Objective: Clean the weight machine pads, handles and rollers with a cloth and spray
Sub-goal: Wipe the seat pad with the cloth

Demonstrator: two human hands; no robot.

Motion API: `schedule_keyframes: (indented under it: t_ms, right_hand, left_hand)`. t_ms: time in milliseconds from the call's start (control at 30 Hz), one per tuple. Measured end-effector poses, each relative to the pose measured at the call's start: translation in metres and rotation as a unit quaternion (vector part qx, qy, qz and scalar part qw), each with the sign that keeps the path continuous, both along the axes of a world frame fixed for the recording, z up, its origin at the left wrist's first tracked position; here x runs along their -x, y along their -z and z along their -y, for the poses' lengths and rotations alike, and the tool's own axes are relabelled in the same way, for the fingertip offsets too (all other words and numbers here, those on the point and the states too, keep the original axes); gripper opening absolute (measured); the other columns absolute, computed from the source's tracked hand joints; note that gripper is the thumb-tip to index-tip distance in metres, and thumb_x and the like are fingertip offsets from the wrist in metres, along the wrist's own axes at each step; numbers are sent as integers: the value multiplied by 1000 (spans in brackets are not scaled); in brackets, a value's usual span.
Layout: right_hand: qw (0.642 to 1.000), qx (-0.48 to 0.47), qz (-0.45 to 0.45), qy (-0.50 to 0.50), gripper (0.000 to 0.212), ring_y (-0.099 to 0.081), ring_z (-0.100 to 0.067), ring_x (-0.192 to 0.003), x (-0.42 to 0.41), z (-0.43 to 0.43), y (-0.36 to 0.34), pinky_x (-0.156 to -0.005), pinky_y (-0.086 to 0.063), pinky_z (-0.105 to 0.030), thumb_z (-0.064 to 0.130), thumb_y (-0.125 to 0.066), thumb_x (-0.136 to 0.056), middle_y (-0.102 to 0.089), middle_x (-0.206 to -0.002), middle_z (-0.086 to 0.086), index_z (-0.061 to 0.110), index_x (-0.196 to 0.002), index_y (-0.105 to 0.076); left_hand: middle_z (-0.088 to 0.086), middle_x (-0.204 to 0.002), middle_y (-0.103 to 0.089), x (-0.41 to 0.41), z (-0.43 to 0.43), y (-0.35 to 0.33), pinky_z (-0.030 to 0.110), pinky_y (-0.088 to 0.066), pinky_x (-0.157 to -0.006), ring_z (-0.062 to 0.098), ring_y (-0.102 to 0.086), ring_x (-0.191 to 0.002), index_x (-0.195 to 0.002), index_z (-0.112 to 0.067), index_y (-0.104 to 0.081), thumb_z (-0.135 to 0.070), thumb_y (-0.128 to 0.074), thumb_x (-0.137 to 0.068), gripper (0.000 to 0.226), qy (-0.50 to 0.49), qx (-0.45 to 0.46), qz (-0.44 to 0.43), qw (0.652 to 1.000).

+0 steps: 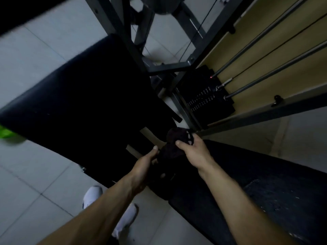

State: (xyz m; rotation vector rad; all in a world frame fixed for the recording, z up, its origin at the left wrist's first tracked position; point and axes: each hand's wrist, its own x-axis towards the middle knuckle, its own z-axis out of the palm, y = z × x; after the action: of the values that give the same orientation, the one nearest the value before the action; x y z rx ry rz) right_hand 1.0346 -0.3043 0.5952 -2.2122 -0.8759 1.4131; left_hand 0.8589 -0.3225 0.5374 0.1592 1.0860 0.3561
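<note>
Head view was dim and smeared. Dark cloth [174,149] was bunched just right of the pad [79,96], gripped at both ends: left hand [145,167] held its lower folds, thumb on top, fingers hidden beneath; right hand [195,152] pinched the upper bunch. Cloth's edges melted into the black behind, so its outline was hard to tell. Further right of the pad stood the weight stack [207,99]. Left of the pad, a green thing [5,134] was cut off by the frame. Shoes [92,196] showed below the pad.
</note>
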Motion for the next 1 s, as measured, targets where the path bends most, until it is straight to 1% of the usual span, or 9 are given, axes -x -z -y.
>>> schedule_keyframes:
  t_ms: [67, 167, 300, 400, 533, 633, 767, 900, 1000]
  right_hand:
    - [993, -22, -90, 74, 30, -74, -17, -102, 20, 5, -19, -94, -60, -43, 25, -72, -92, -77, -111, 1, 30, -122, -66]
    - [985, -61, -130, 94, 42, -73, -20, -107, 60, 8, -44, -96, -59, -46, 26, -72, -91, -75, -115, -2, 27, -131, -60]
    - [977, -93, -173, 79, 45, -70, -23, -113, 121, 15, -67, -97, -59, -44, 20, -66, -90, -72, -123, -6, 28, -133, -58]
    - [954, -69, -266, 123, 34, -74, -27, -104, 171, 21, -78, -89, -60, -42, -1, -51, -97, -76, -113, -12, 13, -123, -69]
    - [942, -39, -306, 134, 33, -75, -30, -94, 248, 30, -97, -78, -60, -40, -4, -47, -99, -76, -107, -17, 12, -119, -67]
    - [949, -34, -303, 83, 32, -73, -31, -87, 316, 27, -107, -72, -56, -41, -3, -47, -100, -76, -100, -13, 18, -118, -63]
    - [971, -19, -239, -8, 24, -73, -29, -96, 408, 20, -103, -71, -55, -35, 7, -52, -102, -77, -103, -12, 18, -118, -67]
    - [982, -41, -154, -101, 20, -73, -20, -93, 505, 4, -86, -76, -60, -35, 17, -57, -99, -77, -99, -3, 24, -111, -71]
    - [979, -22, -170, -110, 22, -72, -18, -95, 570, -12, -63, -70, -57, -29, 14, -53, -100, -76, -104, -5, 23, -112, -70]
  left_hand:
    - [0, -107, -75, 23, -8, -27, 44, -56, -94, 21, -72, -102, -111, -21, -73, -65, -56, -94, 50, -60, -4, 24, 998]
    - [7, -95, -65, 59, -19, -79, 30, -55, -73, 21, -61, -83, -102, -15, -67, -53, -61, -94, 40, -44, -98, -5, 994]
    - [7, -97, -70, 113, -11, -121, 22, -49, -61, 19, -59, -77, -131, -12, -65, -21, -65, -100, 32, -36, -206, -127, 970]
    - [-1, -102, -73, 155, 2, -135, 23, -53, -66, 11, -70, -82, -122, -13, -66, -25, -73, -95, 30, -57, -209, -234, 948]
    - [-1, -97, -75, 227, 17, -150, 25, -50, -64, 13, -71, -85, -106, -16, -69, -35, -87, -81, 36, -96, -204, -340, 913]
    - [6, -97, -78, 290, 23, -156, 28, -55, -70, 16, -70, -82, -108, -9, -74, -24, -74, -94, 20, -132, -174, -284, 934]
    - [13, -106, -78, 361, 23, -161, 29, -60, -77, 23, -76, -93, -111, -5, -72, -23, -66, -100, 22, -192, -145, -183, 953]
    - [18, -105, -77, 447, 11, -141, 32, -61, -72, 28, -76, -94, -113, -2, -72, -7, -64, -98, 17, -252, -125, -166, 945]
    - [18, -101, -77, 510, -5, -118, 33, -60, -65, 28, -75, -88, -111, -5, -72, -6, -63, -98, 16, -280, -84, -152, 944]
